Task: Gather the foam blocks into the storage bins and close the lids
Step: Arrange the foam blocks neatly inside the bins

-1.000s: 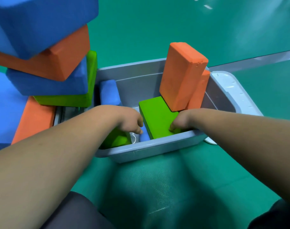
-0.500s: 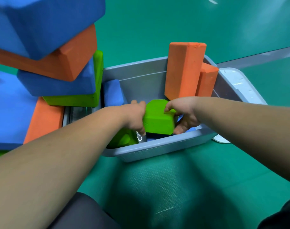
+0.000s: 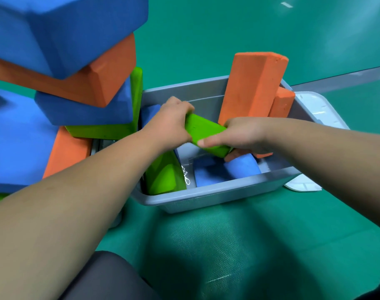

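Here, the green block [image 3: 206,133] is gripped above the grey bin [image 3: 217,195], tilted, its long axis slanted from the left hand [image 3: 169,124] down to the right hand [image 3: 238,135], each curled round one end.

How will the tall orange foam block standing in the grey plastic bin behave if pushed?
The tall orange foam block probably tips easily: it stands on end, rising well above the rim of the grey plastic bin. Being foam, it is likely light. The shorter orange foam block beside it might check a fall that way.
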`<action>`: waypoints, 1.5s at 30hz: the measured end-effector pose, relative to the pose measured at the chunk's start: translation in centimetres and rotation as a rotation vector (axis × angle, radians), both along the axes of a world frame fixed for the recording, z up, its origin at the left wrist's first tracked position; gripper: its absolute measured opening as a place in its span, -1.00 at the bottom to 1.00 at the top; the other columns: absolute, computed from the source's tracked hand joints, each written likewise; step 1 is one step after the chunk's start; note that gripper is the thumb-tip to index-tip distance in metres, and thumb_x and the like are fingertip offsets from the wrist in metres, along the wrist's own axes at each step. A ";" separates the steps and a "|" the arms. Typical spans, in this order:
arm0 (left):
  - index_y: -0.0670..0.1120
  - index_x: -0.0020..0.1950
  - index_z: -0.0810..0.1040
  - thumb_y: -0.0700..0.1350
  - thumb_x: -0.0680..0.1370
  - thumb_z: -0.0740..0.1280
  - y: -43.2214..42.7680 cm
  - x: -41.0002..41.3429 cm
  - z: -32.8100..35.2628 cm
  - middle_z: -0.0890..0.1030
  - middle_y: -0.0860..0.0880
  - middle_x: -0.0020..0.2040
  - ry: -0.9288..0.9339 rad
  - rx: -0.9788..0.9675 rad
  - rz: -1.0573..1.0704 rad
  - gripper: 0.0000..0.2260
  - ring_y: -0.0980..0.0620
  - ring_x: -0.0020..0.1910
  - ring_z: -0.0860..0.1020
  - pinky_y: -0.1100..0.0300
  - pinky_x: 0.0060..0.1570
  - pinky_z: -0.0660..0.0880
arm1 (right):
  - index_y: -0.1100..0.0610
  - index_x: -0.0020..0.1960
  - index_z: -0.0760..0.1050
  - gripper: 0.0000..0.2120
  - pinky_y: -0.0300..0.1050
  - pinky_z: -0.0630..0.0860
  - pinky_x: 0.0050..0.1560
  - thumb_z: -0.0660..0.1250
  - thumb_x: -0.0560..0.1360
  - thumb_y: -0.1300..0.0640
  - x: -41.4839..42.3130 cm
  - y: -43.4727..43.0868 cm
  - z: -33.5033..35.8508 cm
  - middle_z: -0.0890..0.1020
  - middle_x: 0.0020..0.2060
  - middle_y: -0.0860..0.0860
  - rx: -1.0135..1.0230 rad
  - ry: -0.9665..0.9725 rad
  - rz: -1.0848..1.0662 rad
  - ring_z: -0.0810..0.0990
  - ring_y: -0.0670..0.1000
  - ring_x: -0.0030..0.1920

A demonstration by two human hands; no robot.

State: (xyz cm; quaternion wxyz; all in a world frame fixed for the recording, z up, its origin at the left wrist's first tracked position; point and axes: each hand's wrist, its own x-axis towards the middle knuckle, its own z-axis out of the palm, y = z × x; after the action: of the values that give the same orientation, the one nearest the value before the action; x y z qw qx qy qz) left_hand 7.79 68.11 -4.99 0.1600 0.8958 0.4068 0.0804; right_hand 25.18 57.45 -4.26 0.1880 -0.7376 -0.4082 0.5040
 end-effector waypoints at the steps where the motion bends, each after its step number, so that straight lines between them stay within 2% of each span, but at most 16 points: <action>1: -0.04 0.39 0.53 -0.04 0.31 0.56 0.1 0.1 0.3 0.50 -0.11 0.22 -0.086 -0.008 0.032 -0.36 -0.05 0.15 0.58 0.09 0.24 0.52 | 0.19 0.11 0.60 -0.39 0.06 0.69 0.11 0.67 0.28 -0.19 0.0 0.1 0.2 0.73 -0.10 0.10 0.016 -0.067 0.023 0.75 0.07 -0.15; 3: -0.06 0.39 0.52 -0.18 0.38 0.59 -0.2 0.6 1.0 0.52 -0.07 0.21 -0.201 -0.027 0.077 -0.41 0.04 0.02 0.64 0.12 0.18 0.55 | 0.22 0.03 0.63 -0.49 0.03 0.69 0.06 0.65 0.32 -0.14 -0.4 0.5 0.5 0.75 -0.24 0.09 0.062 -0.270 0.082 0.76 0.05 -0.23; 5: -0.05 0.40 0.51 -0.15 0.40 0.61 -0.5 1.3 1.0 0.51 -0.07 0.25 -0.136 -0.017 0.056 -0.40 0.03 0.04 0.64 0.11 0.21 0.53 | 0.24 0.01 0.64 -0.65 -0.02 0.69 0.02 0.55 0.44 -0.03 -1.5 0.9 0.9 0.75 -0.28 0.09 0.100 -0.408 0.166 0.76 0.03 -0.22; 11: -0.18 0.36 0.46 0.17 0.49 0.52 -0.9 0.8 1.3 0.46 -0.20 0.33 0.086 -0.014 0.290 -0.39 -0.23 0.30 0.51 0.00 0.26 0.46 | 0.23 0.28 0.54 -0.57 -0.06 0.48 0.06 0.27 0.62 -0.10 -3.1 0.5 1.2 0.65 0.17 0.23 0.204 -0.747 0.301 0.60 0.23 0.21; 14: -0.29 0.12 0.52 0.09 0.63 0.33 -1.7 0.1 2.0 0.66 -0.24 0.13 0.167 -0.206 0.404 -0.59 -0.22 0.11 0.66 0.11 -0.05 0.54 | 0.21 0.43 0.43 -0.51 -0.03 0.46 0.19 0.17 0.66 -0.10 -2.3 0.5 0.4 0.58 0.32 0.25 0.197 -0.689 0.233 0.55 0.25 0.31; 16: -0.31 0.02 0.54 -0.02 0.66 0.26 -2.5 0.1 1.9 0.71 -0.24 -0.06 0.047 -0.515 0.440 -0.68 -0.23 -0.12 0.73 -0.02 -0.06 0.69 | 0.19 0.46 0.42 -0.47 -0.03 0.46 0.22 0.14 0.67 -0.17 -1.6 0.4 0.1 0.56 0.36 0.24 0.175 -0.617 0.199 0.53 0.24 0.33; 18: -0.22 0.02 0.49 -0.10 0.65 0.31 -3.4 0.5 1.9 0.66 -0.21 -0.03 -0.148 -0.737 0.475 -0.82 -0.21 -0.11 0.74 -0.17 -0.04 0.69 | 0.13 0.44 0.48 -0.45 -0.04 0.47 0.24 0.13 0.67 -0.24 -1.3 0.0 0.1 0.58 0.34 0.19 0.147 -0.564 0.201 0.54 0.22 0.32; 21: -0.16 0.06 0.52 -0.13 0.60 0.37 -3.2 1.3 1.7 0.67 -0.16 0.03 -0.386 -0.737 0.509 -0.88 -0.08 -0.05 0.74 -0.15 0.01 0.68 | 0.04 0.22 0.64 -0.68 0.03 0.61 0.08 0.19 0.65 -0.05 -0.2 -0.1 -0.3 0.71 0.07 0.18 0.215 -0.506 0.149 0.66 0.23 0.06; 23: -0.14 0.14 0.58 -0.13 0.60 0.41 -2.7 1.4 2.3 0.68 -0.10 0.11 -0.563 -0.842 0.538 -0.84 -0.02 -0.04 0.70 -0.11 -0.04 0.67 | 0.14 -0.05 0.64 -0.72 0.22 0.65 -0.04 0.21 0.49 0.03 0.7 0.0 -0.7 0.71 -0.20 0.17 0.259 -0.365 0.026 0.68 0.26 -0.19; 27: -0.03 0.27 0.59 0.03 0.59 0.45 -1.9 0.3 3.7 0.58 0.00 0.16 -0.679 -1.040 0.557 -0.71 0.00 -0.07 0.58 -0.19 0.10 0.59 | 0.19 -0.14 0.68 -0.78 0.02 0.56 -0.02 0.24 0.49 0.25 0.0 0.1 -0.9 0.73 -0.18 0.11 0.315 0.022 -0.163 0.72 0.12 -0.07; 30: 0.01 0.35 0.56 0.13 0.59 0.43 -1.8 -0.4 3.2 0.54 0.03 0.20 -0.620 -1.040 0.556 -0.62 -0.01 -0.05 0.56 -0.25 0.17 0.55 | 0.13 0.06 0.72 -0.69 0.00 0.44 -0.08 0.27 0.43 0.24 -1.3 0.5 -0.7 0.73 -0.03 0.22 0.359 0.189 -0.249 0.61 0.08 -0.09; 34: 0.03 0.26 0.60 -0.12 0.64 0.37 -1.7 -0.2 2.1 0.69 0.03 0.03 -0.675 -0.888 0.513 -0.79 -0.04 -0.14 0.61 -0.02 -0.08 0.56 | 0.12 0.08 0.59 -0.79 -0.01 0.64 -0.03 0.34 0.45 0.20 -1.9 1.2 -0.6 0.70 0.07 0.27 0.373 0.217 -0.342 0.71 0.14 -0.06; 36: 0.03 0.19 0.58 -0.17 0.62 0.39 -1.4 -0.3 1.5 0.71 -0.09 0.07 -0.645 -0.802 0.484 -0.82 -0.13 -0.09 0.64 -0.05 -0.13 0.61 | 0.12 0.04 0.52 -0.83 0.00 0.68 -0.05 0.36 0.45 0.18 -2.2 1.2 -0.9 0.70 -0.06 0.25 0.342 0.158 -0.299 0.72 0.18 -0.10; 39: 0.00 0.35 0.50 -0.17 0.58 0.47 -1.4 -1.0 0.0 0.70 -0.26 0.05 -0.455 -0.714 0.411 -0.63 -0.19 -0.11 0.70 -0.16 -0.08 0.66 | 0.12 -0.08 0.39 -0.89 -0.13 0.57 -0.32 0.31 0.49 0.25 -2.5 0.6 -1.4 0.53 -0.33 0.10 0.256 0.052 -0.169 0.51 0.06 -0.30; 42: -0.06 0.37 0.48 -0.08 0.57 0.48 -1.7 -1.3 -1.0 0.68 -0.21 0.03 -0.274 -0.619 0.384 -0.60 -0.20 -0.13 0.74 -0.18 -0.04 0.69 | 0.11 -0.04 0.41 -0.88 0.04 0.62 0.02 0.35 0.50 0.15 -2.9 0.2 -2.7 0.61 -0.20 0.11 0.163 -0.013 -0.118 0.63 0.06 -0.14; 45: -0.08 0.38 0.51 0.01 0.60 0.42 -1.4 -1.3 -1.0 0.66 -0.13 0.04 -0.208 -0.506 0.356 -0.62 -0.14 -0.16 0.74 -0.07 0.02 0.68 | 0.13 0.07 0.40 -0.77 0.11 0.65 0.08 0.35 0.50 0.05 -3.5 0.5 -3.4 0.69 -0.08 0.16 0.179 0.023 -0.147 0.74 0.10 -0.06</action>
State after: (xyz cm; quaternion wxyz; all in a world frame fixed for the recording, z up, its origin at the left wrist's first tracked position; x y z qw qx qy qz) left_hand 6.46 66.75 -5.98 0.4019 0.7293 0.5456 0.0945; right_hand 21.65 57.92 -7.65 0.2943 -0.7401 -0.3940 0.4588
